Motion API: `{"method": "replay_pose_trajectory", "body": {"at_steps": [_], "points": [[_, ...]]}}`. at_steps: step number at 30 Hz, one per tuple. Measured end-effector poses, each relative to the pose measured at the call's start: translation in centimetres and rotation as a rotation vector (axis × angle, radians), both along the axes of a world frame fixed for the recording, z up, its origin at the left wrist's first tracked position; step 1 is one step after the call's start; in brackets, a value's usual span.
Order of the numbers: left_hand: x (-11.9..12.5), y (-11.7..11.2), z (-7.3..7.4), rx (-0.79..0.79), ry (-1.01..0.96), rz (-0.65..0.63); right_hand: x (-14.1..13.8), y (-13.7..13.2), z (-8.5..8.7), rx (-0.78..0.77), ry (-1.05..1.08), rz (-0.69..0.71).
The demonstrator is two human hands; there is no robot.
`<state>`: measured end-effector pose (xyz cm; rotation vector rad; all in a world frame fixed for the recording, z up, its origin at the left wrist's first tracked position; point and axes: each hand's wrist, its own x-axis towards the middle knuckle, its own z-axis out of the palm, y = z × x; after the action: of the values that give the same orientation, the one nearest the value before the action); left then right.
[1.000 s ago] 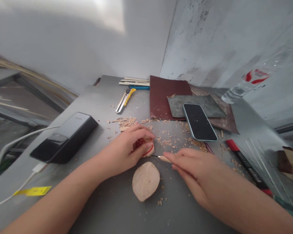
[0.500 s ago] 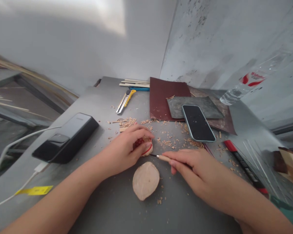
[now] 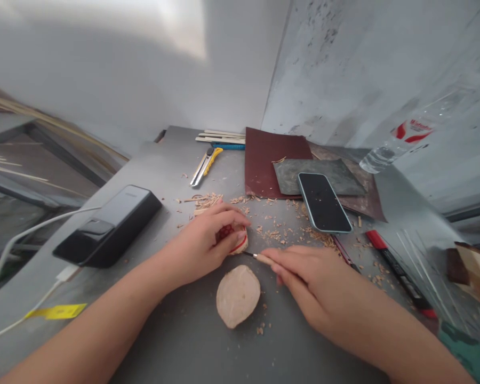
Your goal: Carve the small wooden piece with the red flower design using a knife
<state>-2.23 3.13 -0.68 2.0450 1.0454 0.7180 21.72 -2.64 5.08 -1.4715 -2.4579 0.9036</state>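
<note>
My left hand [image 3: 202, 245] is closed over a small wooden piece [image 3: 237, 241] with red markings, pressing it on the grey table [image 3: 156, 165]. My right hand [image 3: 304, 272] grips a thin carving tool [image 3: 256, 257] with a pale wooden handle. Its metal tip touches the lower right side of the wooden piece. A pale oval wooden blank [image 3: 238, 295] lies flat on the table just in front of both hands, touched by neither.
Wood shavings [image 3: 280, 232] litter the middle. A phone [image 3: 323, 201] lies on sandpaper sheets [image 3: 270, 162] at the back. A yellow utility knife [image 3: 204, 164], a black power bank [image 3: 109, 224] with white cable, a red-handled tool [image 3: 396, 269] and a plastic bottle [image 3: 408, 136] surround the spot.
My right hand and the tool have shifted slightly left toward the wooden piece. The left hand keeps its hold; the view drifted a little.
</note>
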Motion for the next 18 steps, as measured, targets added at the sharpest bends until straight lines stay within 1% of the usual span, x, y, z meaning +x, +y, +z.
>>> {"method": "replay_pose_trajectory", "body": {"at_steps": [3,6,8,12,14,16,18], "points": [[0.0,0.1,-0.3,-0.035,-0.06,0.075,-0.4,0.6,0.2,-0.135,0.089,-0.077],[0.2,0.0,-0.1,-0.051,-0.179,0.197,-0.5,0.7,-0.2,-0.173,0.149,-0.129],[0.4,-0.1,0.3,-0.09,-0.3,0.291,-0.7,0.5,-0.5,-0.199,0.178,-0.13],[0.7,-0.1,1.3,-0.31,-0.553,0.471,-1.2,0.1,-0.3,-0.312,0.235,-0.11],[0.7,0.0,1.7,-0.413,-0.693,0.53,-1.4,0.1,-0.2,-0.355,0.246,-0.125],[0.5,0.2,2.1,-0.502,-0.858,0.543,-1.6,0.0,-0.2,-0.382,0.256,-0.14],[0.3,0.4,2.4,-0.572,-0.993,0.526,-1.7,-0.1,-0.2,-0.391,0.275,-0.152]]}}
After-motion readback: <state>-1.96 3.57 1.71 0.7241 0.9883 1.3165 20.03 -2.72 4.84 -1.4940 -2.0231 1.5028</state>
